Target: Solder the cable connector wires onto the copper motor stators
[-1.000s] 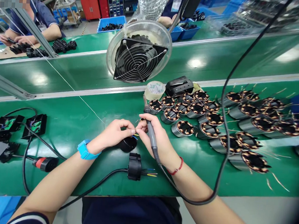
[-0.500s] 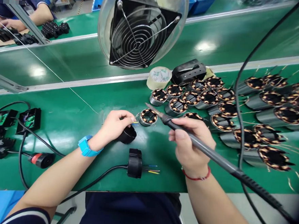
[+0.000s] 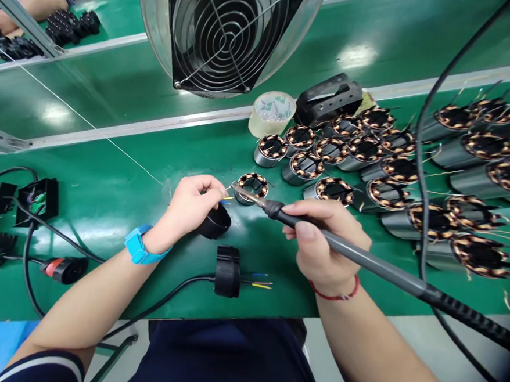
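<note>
My right hand (image 3: 332,243) is closed round the grey handle of a soldering iron (image 3: 355,253). The iron's tip reaches left to the near edge of a motor stator (image 3: 251,188) with copper windings, at the wire ends beside it. My left hand (image 3: 197,204) pinches thin wires (image 3: 227,198), a yellow one and a blue one among them, against the stator's left side. Under those fingers lies a black round cap (image 3: 216,222). Closer to me stands another black cap (image 3: 227,272) with a cable on its left and bare-ended wires on its right.
Many stators (image 3: 333,190) stand in rows at the right. A fan (image 3: 228,41) hangs above, and a tape roll (image 3: 272,113) sits behind. The iron's black cord (image 3: 421,150) arcs on the right. Cabled black housings (image 3: 38,202) lie left; a person's arm (image 3: 43,1) shows beyond the partition.
The soldering iron has moved left and slightly down, so its tip is now at the wires by the stator. My left hand keeps its pinch. The view has shifted a little.
</note>
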`<state>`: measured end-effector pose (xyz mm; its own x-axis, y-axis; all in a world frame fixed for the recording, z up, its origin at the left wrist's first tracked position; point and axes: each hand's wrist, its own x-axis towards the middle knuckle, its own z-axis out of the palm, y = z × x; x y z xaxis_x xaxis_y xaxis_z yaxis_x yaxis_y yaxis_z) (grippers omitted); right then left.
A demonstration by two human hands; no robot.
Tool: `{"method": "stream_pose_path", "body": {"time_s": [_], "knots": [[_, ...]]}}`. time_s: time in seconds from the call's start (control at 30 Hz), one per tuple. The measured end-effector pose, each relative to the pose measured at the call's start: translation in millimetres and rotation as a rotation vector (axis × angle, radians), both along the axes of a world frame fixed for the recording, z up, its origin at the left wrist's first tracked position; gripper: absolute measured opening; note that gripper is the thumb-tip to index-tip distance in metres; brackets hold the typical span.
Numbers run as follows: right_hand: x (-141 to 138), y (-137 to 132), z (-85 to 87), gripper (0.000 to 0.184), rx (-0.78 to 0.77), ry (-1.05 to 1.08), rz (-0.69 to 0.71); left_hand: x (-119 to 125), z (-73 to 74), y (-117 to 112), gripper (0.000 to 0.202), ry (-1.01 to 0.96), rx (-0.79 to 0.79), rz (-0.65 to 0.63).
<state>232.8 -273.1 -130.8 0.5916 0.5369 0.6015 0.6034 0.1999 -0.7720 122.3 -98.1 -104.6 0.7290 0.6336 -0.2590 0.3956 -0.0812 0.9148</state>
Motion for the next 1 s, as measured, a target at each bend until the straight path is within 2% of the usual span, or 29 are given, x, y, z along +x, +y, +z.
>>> {"method": "stream_pose_path", "body": {"time_s": [0.4,1.0], "knots": [[0.3,-0.2,0.5,0.016,-0.017,-0.008,-0.005,-0.1,-1.5,-0.7,0.010,-0.076,-0.014,0.012],[-1.4,2.0,0.6,0.015,0.007,-0.015,-0.011,-0.1,1.0,-2.5,0.008,-0.062,-0.028,0.035]]}}
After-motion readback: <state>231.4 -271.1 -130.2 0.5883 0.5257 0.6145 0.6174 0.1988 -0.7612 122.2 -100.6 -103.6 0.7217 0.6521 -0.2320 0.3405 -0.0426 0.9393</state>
